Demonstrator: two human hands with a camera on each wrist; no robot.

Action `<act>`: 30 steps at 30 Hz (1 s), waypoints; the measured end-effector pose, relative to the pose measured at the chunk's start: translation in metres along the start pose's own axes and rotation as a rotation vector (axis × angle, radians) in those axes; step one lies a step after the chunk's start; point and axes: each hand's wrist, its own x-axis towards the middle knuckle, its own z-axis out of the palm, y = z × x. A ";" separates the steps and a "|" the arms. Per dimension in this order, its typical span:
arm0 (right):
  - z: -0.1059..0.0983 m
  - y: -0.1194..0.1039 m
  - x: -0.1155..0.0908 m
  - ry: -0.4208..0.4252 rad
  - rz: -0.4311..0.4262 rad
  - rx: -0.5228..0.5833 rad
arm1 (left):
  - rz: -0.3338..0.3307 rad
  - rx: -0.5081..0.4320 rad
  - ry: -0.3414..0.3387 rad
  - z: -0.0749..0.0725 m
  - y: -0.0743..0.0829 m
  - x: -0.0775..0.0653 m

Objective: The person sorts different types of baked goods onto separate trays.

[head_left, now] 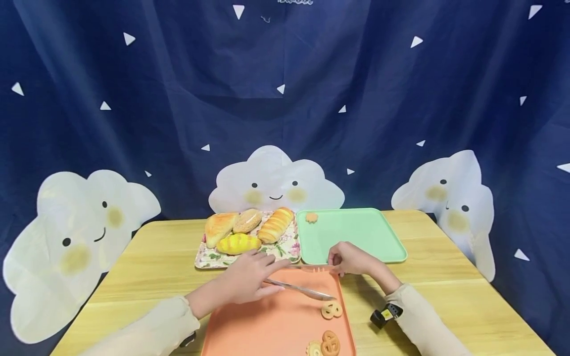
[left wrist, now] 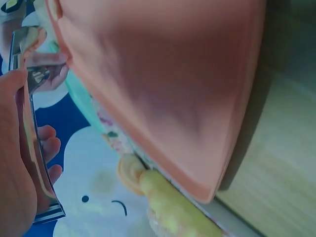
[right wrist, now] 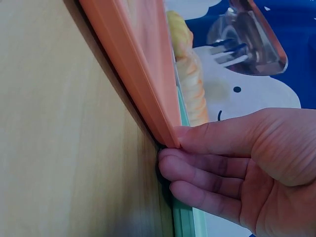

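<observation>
My left hand (head_left: 251,277) holds a metal fork (head_left: 318,269) and a metal table knife (head_left: 307,291) above the orange tray (head_left: 267,321). In the left wrist view the thumb lies over their shiny handles, and the other fingers show behind them. At the tray's far right corner, my right hand (right wrist: 222,163) pinches the rim between thumb and fingers. A pretzel-shaped cookie (head_left: 331,310) lies beneath the knife's tip. Nearer me on the tray are a browner pretzel cookie (head_left: 330,342) and a round cookie (head_left: 314,348), partly cut off by the frame.
Behind the orange tray stands a floral tray (head_left: 207,259) bearing several breads, among them a yellow roll (head_left: 239,244) and a ridged loaf (head_left: 276,225). Right of it is a green tray (head_left: 352,232) with one small cookie (head_left: 311,217). A dark blue curtain (head_left: 285,99) hangs behind the wooden table (head_left: 445,296).
</observation>
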 end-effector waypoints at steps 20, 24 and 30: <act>0.000 -0.003 0.002 -0.005 0.018 0.011 | 0.056 -0.126 -0.123 0.017 0.009 0.002; 0.000 -0.002 0.002 -0.001 0.016 0.010 | 0.071 -0.149 -0.125 0.019 0.009 0.002; -0.001 -0.001 0.000 -0.006 0.020 0.006 | 0.081 -0.158 -0.107 0.022 0.010 0.004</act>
